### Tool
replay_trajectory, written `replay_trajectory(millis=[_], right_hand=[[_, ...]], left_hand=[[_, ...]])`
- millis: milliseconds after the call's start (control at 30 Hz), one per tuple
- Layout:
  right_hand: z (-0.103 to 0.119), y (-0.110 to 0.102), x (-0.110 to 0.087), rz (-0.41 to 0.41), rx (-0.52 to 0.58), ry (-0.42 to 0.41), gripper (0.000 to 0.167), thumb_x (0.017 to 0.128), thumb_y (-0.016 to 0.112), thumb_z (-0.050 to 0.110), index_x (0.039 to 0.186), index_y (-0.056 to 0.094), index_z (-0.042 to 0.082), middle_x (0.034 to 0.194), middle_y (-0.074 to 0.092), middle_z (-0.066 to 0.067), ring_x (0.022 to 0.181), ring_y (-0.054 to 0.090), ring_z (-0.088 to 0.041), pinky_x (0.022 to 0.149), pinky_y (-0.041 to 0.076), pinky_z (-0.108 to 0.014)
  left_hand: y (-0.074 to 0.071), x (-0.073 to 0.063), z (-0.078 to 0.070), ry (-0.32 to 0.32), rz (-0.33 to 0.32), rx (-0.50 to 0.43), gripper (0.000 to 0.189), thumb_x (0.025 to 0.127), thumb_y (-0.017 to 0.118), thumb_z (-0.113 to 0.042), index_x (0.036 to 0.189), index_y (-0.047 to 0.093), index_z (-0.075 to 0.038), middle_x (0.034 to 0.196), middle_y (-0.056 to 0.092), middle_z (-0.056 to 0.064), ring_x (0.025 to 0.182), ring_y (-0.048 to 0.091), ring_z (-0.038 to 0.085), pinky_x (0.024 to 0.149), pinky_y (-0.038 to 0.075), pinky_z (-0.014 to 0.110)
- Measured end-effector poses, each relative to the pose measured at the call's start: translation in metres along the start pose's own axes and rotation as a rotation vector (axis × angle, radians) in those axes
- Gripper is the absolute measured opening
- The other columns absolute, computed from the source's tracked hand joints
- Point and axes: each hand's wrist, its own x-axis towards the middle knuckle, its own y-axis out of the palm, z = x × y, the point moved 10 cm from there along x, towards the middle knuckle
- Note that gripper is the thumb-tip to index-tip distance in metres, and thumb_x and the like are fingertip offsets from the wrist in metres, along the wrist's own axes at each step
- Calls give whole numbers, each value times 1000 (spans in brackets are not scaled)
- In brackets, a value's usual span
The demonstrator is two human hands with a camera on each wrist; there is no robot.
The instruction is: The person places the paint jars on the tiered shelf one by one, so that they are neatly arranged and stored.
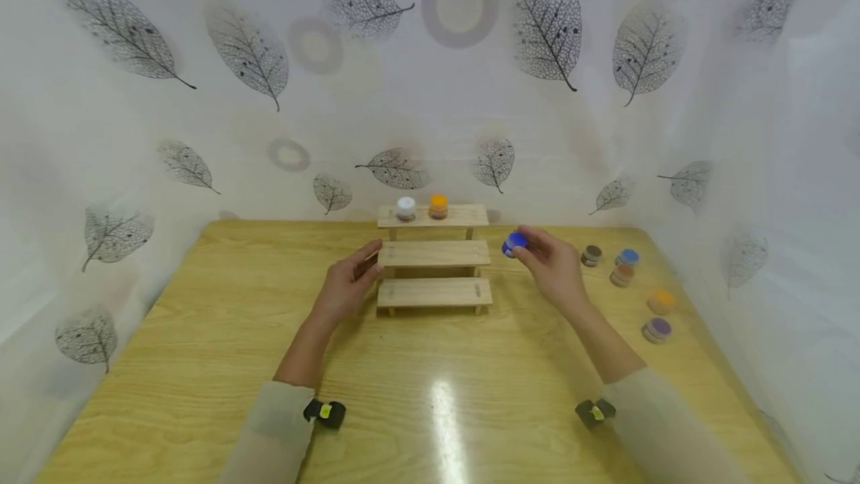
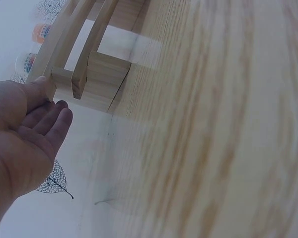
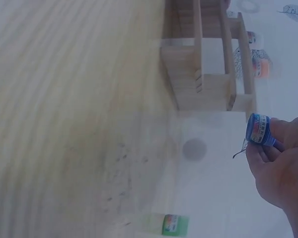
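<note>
Yellowish, the counter (image 1: 376, 394) lay nearest you. Your left hand (image 1: 346, 286) rested loose fingers against the wooden rack (image 1: 433, 254); beside its right end, your right hand (image 1: 556, 267) pinched the blue jar (image 1: 513, 244), likely light, stiff and slick, best held round its sides. Beyond stood an orange jar (image 1: 438, 207).

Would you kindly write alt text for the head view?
A person's right hand holds a blue jar beside a three-step wooden stand; the left hand grips the stand's left end. A white jar and an orange jar sit on its top step. Five more jars stand at right on the table.
</note>
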Motion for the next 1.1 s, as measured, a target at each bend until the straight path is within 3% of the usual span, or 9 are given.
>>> replay_trajectory(millis=[400, 800, 1100], right_hand=[[44, 35, 34, 62, 7, -115, 41, 102, 67, -2, 141, 60, -11, 139, 65, -27, 128, 64, -41, 102, 57, -20], [47, 60, 66, 103, -34, -62, 42, 104, 66, 1, 143, 59, -11, 141, 64, -26, 132, 63, -38, 107, 57, -36], [39, 66, 79, 106, -113, -44, 41, 105, 66, 2, 144, 59, -9, 138, 65, -27, 130, 64, -37, 104, 59, -34]], left_hand=[[1, -2, -2, -4, 9, 5, 52, 110, 59, -13, 161, 45, -9, 165, 44, 11, 148, 48, 32, 111, 52, 31], [1, 0, -3, 21, 2, 8, 52, 110, 59, -10, 159, 45, -4, 164, 44, 17, 146, 48, 36, 113, 51, 39], [-1, 0, -2, 6, 0, 4, 52, 110, 60, -12, 160, 46, -7, 163, 45, 13, 146, 50, 32, 111, 53, 32]])
